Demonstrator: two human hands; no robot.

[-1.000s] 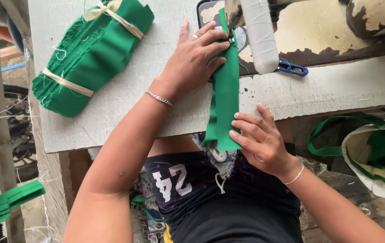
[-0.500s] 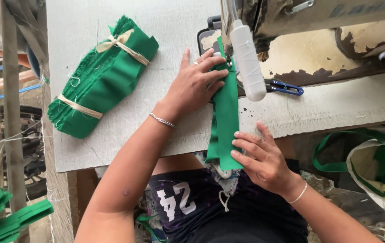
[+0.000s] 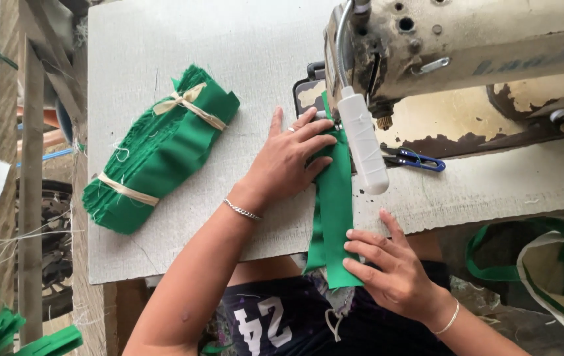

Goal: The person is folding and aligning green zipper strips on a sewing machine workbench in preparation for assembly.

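A long narrow strip of bright green fabric (image 3: 332, 211) is lying across the near edge of the pale grey worktable (image 3: 229, 59), its upper end reaching under the head of the worn cream-coloured sewing machine (image 3: 466, 46) and its lower end hanging off the table edge toward the person's lap. The left hand (image 3: 288, 161) is lying flat on the upper part of the strip, fingers spread and extended, pressing the cloth onto the table just beside the needle area; it is not clenching anything, and a thin silver chain bracelet (image 3: 242, 211) is circling its wrist. The right hand (image 3: 387, 267) is sitting below the table edge, its fingers loosely curved and resting against the right side of the hanging end of the strip, fingertips touching the cloth; whether the thumb is pinching the fabric from behind is hidden. A slim bangle (image 3: 450, 321) is showing on that wrist. A white cylindrical tube lamp (image 3: 363, 142) is hanging from the machine head, partly covering the strip's right edge. A pair of blue-handled thread snips (image 3: 417, 160) is lying on the machine bed, just right of the lamp. Well apart to the left, a thick bundle of green fabric pieces tied with two cream bands (image 3: 160, 148) is resting on the table.
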